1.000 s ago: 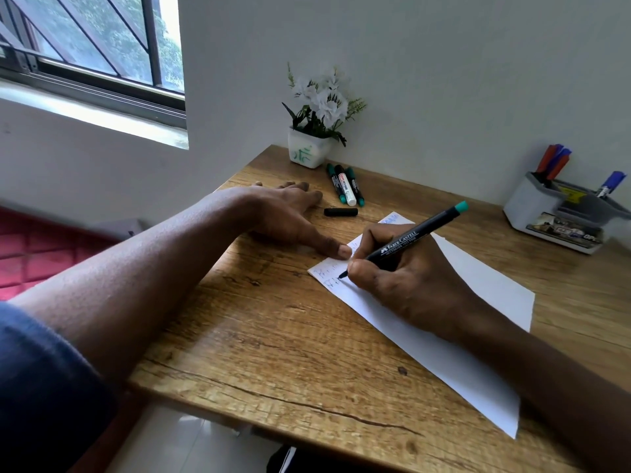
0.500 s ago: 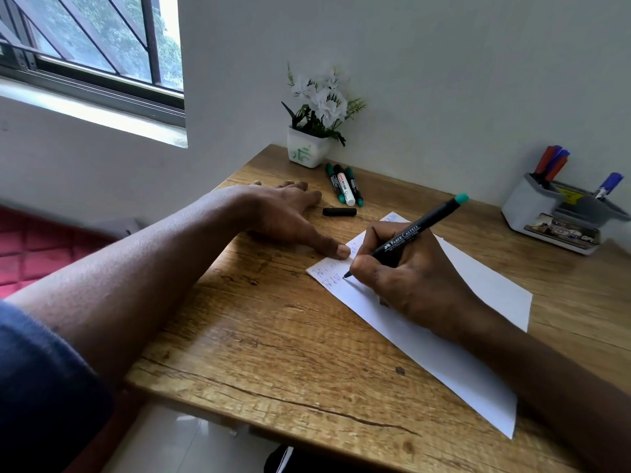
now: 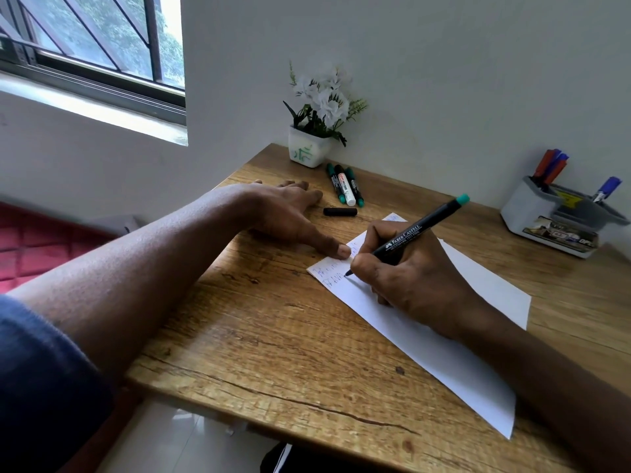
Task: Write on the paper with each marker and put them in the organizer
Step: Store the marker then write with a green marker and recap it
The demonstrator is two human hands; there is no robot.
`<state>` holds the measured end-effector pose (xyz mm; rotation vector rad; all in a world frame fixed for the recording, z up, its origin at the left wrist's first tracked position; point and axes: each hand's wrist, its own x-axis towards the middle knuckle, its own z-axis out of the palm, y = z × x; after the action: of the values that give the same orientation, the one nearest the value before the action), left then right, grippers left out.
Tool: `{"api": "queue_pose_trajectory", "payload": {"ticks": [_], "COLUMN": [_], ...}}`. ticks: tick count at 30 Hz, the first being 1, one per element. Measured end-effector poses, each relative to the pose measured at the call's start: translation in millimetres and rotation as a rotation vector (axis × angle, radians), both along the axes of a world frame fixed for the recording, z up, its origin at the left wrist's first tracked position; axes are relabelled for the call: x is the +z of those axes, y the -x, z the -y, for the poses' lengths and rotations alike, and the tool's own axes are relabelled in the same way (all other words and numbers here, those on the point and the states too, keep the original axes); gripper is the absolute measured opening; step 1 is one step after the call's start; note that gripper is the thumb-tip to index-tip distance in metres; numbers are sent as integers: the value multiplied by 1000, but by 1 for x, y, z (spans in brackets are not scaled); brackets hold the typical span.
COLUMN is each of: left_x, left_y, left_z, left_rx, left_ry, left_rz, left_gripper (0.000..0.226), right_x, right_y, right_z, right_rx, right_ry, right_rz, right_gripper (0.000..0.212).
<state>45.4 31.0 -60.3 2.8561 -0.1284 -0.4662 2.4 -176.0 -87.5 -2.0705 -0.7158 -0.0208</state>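
Observation:
My right hand [image 3: 413, 278] grips a black marker with a teal end [image 3: 420, 230], its tip touching the white paper [image 3: 461, 349] near the paper's left corner, beside faint blue writing. My left hand [image 3: 286, 213] lies flat on the desk, fingers spread, thumb pressing the paper's left edge. The marker's black cap [image 3: 340, 211] lies on the desk beyond the paper. Three more markers [image 3: 345, 184] lie side by side further back. The grey organizer [image 3: 522, 213] stands at the right rear, holding red and blue markers.
A white pot of white flowers [image 3: 312, 148] stands at the desk's back corner against the wall. The wooden desk [image 3: 273, 353] ends close in front of me and at the left. A window is on the left wall.
My right hand has moved the marker tip slightly along the second line of writing. My left hand has stayed put on the paper's edge.

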Motion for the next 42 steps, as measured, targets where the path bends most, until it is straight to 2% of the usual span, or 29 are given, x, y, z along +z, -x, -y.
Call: {"api": "queue_pose_trajectory", "payload": {"ticks": [9,11,13,15,17,19,22,26,29,33,35,42], "left_x": [-2,-1,-4,-10,-16,-22,-26,-26,-28,-30,-27,-23], "left_y": [-4,-3,0,0,-5,-15,-23,-23,-26,-26,-20,-10], "left_z": [-1,-2,0,1,2,3,5,11,7,-2,-1,6], "left_rx": [0,-12,-27,-1,9,-46,-103,-140,-94,-96,-114,-205], "left_ry": [12,8,17,105,205,216,155,110,268,755,896,1031], "left_rz": [-6,13,85,232,436,591,646,653,696,631,570,498], "left_gripper": [139,137,131,113,80,56,40,28,22,21,23,22], "right_x": [0,0,2,8,16,23,24,16,16,17,19,21], "right_y": [3,3,0,-5,-12,-19,-26,-30,-31,-31,-31,-29], "right_z": [0,-1,2,9,18,28,34,36,38,40,40,41], "right_rx": [-33,-57,-109,-111,-81,-71,-114,-145,-131,-173,-199,-175], "right_ry": [-16,-88,-272,-444,-563,-643,-649,-596,-587,-633,-670,-673], "right_rz": [-24,-115,-237,-322,-377,-417,-465,-477,-471,-440,-429,-391], "right_gripper": [13,11,10,8,20,27,34,31,29,23,18,14]}}
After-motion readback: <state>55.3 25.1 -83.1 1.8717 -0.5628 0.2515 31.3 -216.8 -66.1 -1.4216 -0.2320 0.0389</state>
